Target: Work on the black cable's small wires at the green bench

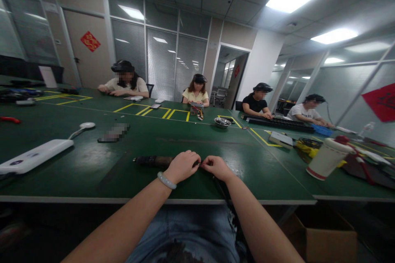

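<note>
A dark, cylindrical electric screwdriver (pixel 154 161) lies on the green table, its narrow tip pointing left. My left hand (pixel 184 167), with a pale bangle at the wrist, curls over its right end, and the fingers hide that part. Right beside it, the fingertips of my right hand (pixel 216 167) are pinched together and meet those of the left. From under my right hand a black cable (pixel 219 185) runs down over the table's edge towards my lap. The small part between the fingertips is too covered to make out.
On the left lie a long white device (pixel 37 157) and a pixelated flat object (pixel 114 133). A metal bowl (pixel 222 122) stands ahead. To the right is a white cup (pixel 327 158) with a red lid. Several people sit across the table. A cardboard box (pixel 330 238) is below right.
</note>
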{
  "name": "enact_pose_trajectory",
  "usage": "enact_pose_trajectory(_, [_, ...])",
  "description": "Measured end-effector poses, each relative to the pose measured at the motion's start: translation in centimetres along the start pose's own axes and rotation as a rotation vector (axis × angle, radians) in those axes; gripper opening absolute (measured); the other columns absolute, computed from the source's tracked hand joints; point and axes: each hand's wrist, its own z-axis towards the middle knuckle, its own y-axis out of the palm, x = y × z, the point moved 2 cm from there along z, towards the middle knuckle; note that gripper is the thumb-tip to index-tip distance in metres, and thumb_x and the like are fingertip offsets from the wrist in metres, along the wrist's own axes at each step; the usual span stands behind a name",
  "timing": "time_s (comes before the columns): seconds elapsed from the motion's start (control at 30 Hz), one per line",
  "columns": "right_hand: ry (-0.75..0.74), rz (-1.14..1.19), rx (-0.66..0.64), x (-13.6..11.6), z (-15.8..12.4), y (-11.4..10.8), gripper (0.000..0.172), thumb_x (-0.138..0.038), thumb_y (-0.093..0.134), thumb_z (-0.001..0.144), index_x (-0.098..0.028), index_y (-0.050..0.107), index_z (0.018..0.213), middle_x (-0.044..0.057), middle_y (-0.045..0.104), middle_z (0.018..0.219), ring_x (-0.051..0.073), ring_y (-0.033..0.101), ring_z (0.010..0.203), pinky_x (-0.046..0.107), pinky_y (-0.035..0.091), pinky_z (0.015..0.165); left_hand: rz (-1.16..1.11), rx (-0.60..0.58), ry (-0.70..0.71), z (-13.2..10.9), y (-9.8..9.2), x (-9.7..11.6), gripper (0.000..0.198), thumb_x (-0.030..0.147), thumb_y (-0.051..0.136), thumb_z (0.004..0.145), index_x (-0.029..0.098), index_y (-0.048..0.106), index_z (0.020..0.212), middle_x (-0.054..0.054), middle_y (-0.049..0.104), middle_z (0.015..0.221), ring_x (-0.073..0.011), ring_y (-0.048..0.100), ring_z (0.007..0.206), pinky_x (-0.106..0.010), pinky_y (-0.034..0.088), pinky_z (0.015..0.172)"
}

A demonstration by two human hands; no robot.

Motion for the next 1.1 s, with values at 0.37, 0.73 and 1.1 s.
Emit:
enact_pose_trajectory(0.37, [-0.007,-0.021,0.001,0.13,0.04,-0.05,0.016,-0.032,0.064,0.076,-0.017,0.068,0.079,0.0,0.066,0.072,0.012,0.055,0.064,0.021,0.04,0.058,0.015,-0.014,-0.019,0.02,-0.15,0.15,0.007,0.026,0.056,0.085,0.02,0.059,0.089,-0.004,0.061,0.088,-0.0183,0.053,0.087,-0.031,0.041,0.077])
enact_pose_trajectory(0.73, [-0.002,-0.017,-0.001,0.05,0.01,-0.07,0.018,-0.033,0.064,0.077,-0.016,0.068,0.079,0.001,0.066,0.073,0.012,0.055,0.064,0.021,0.041,0.058,0.009,-0.005,-0.027,0.04,-0.27,0.19,0.008,0.025,0.057,0.084,0.021,0.059,0.091,-0.003,0.062,0.089,-0.0185,0.054,0.087,-0.031,0.041,0.077])
enact_pose_trajectory(1.1, [0.001,-0.04,0.003,0.03,0.09,-0.04,0.018,-0.034,0.065,0.077,-0.017,0.069,0.079,0.0,0.066,0.073,0.012,0.056,0.065,0.022,0.041,0.059,0.027,-0.018,-0.027,-0.02,-0.28,0.22,0.013,0.026,0.055,0.086,0.022,0.057,0.098,-0.003,0.062,0.093,-0.019,0.054,0.089,-0.032,0.041,0.077])
